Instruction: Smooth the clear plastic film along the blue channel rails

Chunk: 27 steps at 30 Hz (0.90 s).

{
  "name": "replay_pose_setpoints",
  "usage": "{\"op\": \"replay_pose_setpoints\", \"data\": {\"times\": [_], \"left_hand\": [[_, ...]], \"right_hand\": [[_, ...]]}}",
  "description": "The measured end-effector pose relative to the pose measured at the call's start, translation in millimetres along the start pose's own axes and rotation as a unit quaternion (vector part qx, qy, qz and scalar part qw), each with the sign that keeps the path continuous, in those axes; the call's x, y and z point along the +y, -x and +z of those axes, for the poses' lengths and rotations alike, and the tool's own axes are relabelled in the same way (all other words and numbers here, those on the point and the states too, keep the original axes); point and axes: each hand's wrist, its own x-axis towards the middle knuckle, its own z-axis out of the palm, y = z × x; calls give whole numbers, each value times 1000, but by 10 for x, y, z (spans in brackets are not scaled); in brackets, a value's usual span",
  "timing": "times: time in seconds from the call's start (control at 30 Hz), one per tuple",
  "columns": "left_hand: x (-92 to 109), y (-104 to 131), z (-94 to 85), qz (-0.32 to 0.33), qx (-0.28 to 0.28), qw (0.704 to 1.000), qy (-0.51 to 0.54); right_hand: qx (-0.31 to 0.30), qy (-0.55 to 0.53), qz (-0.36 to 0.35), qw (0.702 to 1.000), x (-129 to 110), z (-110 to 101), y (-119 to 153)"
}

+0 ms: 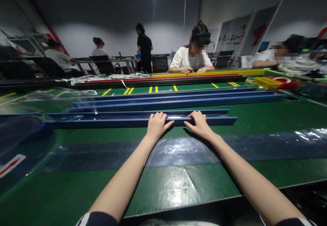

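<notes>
A long blue U-shaped channel (122,122) lies across the green table, its open side up. My left hand (157,125) grips its near wall, with the fingers over the top edge and the thumb along the front face. A short way to the right, my right hand (199,123) holds the same wall in a similar way, thumb pointing left. Something shiny shows in the groove between my hands. Nearer to me, a long clear plastic strip (184,149) lies flat under my forearms.
Behind the channel lie more blue channels (176,98). Loose clear film (22,144) covers the left side. Farther back are black, red and yellow strips (212,72) and a yellow tray (267,83). A co-worker (191,55) sits opposite; other people are beyond. The green table (173,188) ends near me.
</notes>
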Motion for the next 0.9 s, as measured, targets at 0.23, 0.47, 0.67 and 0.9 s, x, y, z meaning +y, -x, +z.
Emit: {"op": "replay_pose_setpoints", "data": {"times": [0.23,0.47,0.67,0.9], "left_hand": [[-32,9,0,10,-7,1000,8],[-18,0,-4,13,-2,1000,-2],[-15,-1,10,15,-1,1000,-8],[-11,6,15,9,-5,1000,-11]], "right_hand": [[19,-12,61,998,259,-178,61],[25,19,176,984,647,-437,127],[13,75,171,982,687,-446,146],[23,169,120,978,548,-407,136]]}}
